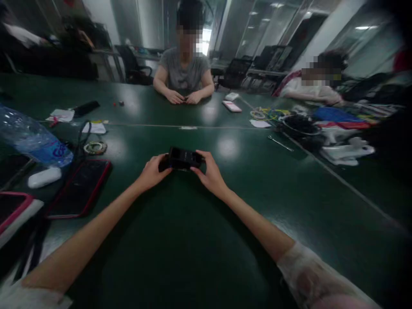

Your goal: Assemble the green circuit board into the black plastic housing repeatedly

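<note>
A small black device [185, 159] is held between my two hands over the dark green table [180, 223], near the middle of the view. My left hand [153, 172] grips its left end, thumb at the near edge and fingers behind. At the right end, my right hand [209, 171] pinches it the same way. The device lies lengthwise from left to right. Whether it touches the tabletop cannot be made out.
At left are a red-edged phone [80, 189], a white case [44, 177], a plastic bottle [35, 137] and a tape roll [95, 148]. A wrench [280, 143] and cables [299, 124] lie at right. A person [184, 71] sits opposite, another [312, 88] at far right.
</note>
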The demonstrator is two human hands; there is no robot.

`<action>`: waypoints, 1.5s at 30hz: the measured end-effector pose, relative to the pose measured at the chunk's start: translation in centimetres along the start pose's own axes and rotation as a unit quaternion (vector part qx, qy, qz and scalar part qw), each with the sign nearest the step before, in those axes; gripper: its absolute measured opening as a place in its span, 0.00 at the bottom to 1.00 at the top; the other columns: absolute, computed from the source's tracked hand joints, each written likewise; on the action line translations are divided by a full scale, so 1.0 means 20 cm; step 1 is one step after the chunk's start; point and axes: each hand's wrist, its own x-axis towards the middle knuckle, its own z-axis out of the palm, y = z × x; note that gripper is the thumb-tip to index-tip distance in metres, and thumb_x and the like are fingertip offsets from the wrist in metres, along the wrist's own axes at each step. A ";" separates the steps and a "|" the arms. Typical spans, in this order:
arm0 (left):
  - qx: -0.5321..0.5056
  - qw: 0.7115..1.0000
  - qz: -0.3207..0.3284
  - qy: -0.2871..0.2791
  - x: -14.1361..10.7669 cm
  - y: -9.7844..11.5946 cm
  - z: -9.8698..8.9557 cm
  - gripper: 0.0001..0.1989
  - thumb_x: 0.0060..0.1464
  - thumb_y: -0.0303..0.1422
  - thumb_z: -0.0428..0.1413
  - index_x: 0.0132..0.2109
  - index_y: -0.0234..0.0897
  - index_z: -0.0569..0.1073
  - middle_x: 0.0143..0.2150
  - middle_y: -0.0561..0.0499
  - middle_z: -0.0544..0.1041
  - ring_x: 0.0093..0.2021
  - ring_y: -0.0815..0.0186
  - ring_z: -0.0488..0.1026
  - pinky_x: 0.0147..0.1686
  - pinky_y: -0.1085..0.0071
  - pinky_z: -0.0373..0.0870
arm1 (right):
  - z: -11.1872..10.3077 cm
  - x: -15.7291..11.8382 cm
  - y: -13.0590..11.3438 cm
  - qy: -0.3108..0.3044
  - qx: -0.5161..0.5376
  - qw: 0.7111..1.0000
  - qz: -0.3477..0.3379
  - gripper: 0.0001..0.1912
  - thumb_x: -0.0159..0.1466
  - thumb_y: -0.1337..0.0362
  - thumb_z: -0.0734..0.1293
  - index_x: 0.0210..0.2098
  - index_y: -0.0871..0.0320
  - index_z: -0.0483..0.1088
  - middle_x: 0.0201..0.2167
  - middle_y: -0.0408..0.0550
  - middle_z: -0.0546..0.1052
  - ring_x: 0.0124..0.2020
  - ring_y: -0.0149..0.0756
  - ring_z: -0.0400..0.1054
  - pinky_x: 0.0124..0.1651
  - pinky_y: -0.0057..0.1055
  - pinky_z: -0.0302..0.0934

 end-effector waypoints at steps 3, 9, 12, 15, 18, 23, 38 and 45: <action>0.005 1.000 -0.008 0.000 0.00 0.01 0.00 0.29 0.55 0.40 0.58 0.61 0.33 0.64 0.56 0.39 0.73 0.57 0.50 0.69 0.56 0.52 0.65 | 0.00 0.00 0.01 -0.005 0.006 1.000 0.014 0.27 0.64 0.66 0.67 0.59 0.53 0.56 0.53 0.55 0.67 0.56 0.47 0.66 0.59 0.50 0.65; 0.003 1.000 -0.026 -0.015 -0.01 0.04 -0.03 0.34 0.52 0.43 0.61 0.62 0.35 0.62 0.56 0.38 0.72 0.56 0.49 0.69 0.55 0.50 0.66 | -0.01 0.00 0.00 -0.021 -0.002 1.000 0.006 0.28 0.64 0.65 0.67 0.61 0.52 0.55 0.54 0.55 0.67 0.56 0.47 0.65 0.58 0.50 0.65; -0.004 0.999 -0.030 -0.015 -0.01 0.05 -0.03 0.36 0.51 0.43 0.61 0.63 0.34 0.62 0.57 0.37 0.71 0.57 0.49 0.69 0.55 0.50 0.66 | -0.02 0.00 -0.01 -0.027 -0.012 1.000 -0.005 0.28 0.64 0.66 0.66 0.62 0.52 0.54 0.54 0.55 0.66 0.56 0.47 0.65 0.59 0.50 0.64; -0.009 0.999 -0.038 -0.015 -0.02 0.06 -0.03 0.35 0.52 0.44 0.61 0.63 0.36 0.62 0.58 0.37 0.70 0.58 0.48 0.67 0.56 0.49 0.65 | -0.02 0.00 -0.02 -0.030 -0.019 0.999 -0.009 0.29 0.65 0.65 0.66 0.63 0.50 0.54 0.55 0.55 0.66 0.56 0.48 0.64 0.59 0.52 0.63; -0.013 0.999 -0.043 -0.016 -0.02 0.07 -0.03 0.36 0.52 0.47 0.61 0.63 0.36 0.62 0.59 0.37 0.69 0.60 0.47 0.66 0.57 0.48 0.63 | -0.02 0.00 -0.02 -0.056 -0.016 0.998 0.000 0.30 0.64 0.65 0.66 0.63 0.50 0.54 0.54 0.55 0.67 0.55 0.49 0.65 0.57 0.53 0.64; -0.021 0.998 -0.050 -0.018 -0.02 0.08 -0.04 0.35 0.53 0.47 0.60 0.63 0.38 0.61 0.60 0.39 0.69 0.61 0.48 0.65 0.58 0.48 0.63 | -0.02 0.00 -0.01 -0.086 0.004 0.996 0.028 0.30 0.64 0.65 0.67 0.63 0.52 0.55 0.55 0.55 0.67 0.55 0.47 0.66 0.58 0.52 0.64; -0.037 0.998 -0.054 -0.024 -0.02 0.07 -0.04 0.34 0.52 0.43 0.62 0.63 0.38 0.63 0.58 0.40 0.71 0.60 0.50 0.66 0.58 0.49 0.63 | -0.01 0.00 0.05 -0.076 0.102 0.985 0.114 0.29 0.60 0.65 0.70 0.59 0.52 0.59 0.57 0.52 0.69 0.58 0.44 0.66 0.61 0.49 0.62; -0.040 0.996 -0.067 -0.033 -0.02 0.07 -0.05 0.35 0.51 0.45 0.62 0.63 0.40 0.62 0.59 0.39 0.69 0.60 0.49 0.67 0.58 0.48 0.63 | 0.00 0.00 0.08 -0.076 0.124 0.982 0.123 0.31 0.59 0.65 0.71 0.60 0.51 0.58 0.57 0.52 0.70 0.59 0.44 0.66 0.62 0.50 0.61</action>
